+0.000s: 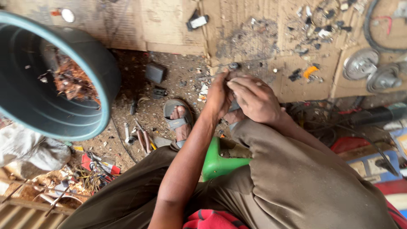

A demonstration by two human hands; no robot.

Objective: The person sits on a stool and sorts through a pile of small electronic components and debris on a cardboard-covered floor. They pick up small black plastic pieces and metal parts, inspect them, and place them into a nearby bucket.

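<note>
Between both hands sits a small grey part [234,106], above the knee. Left hand [219,95] and right hand [254,99] clench it, maybe prying it open. That likely needs firm grip. Nearby: sandal [176,121], green stool [216,163].
</note>
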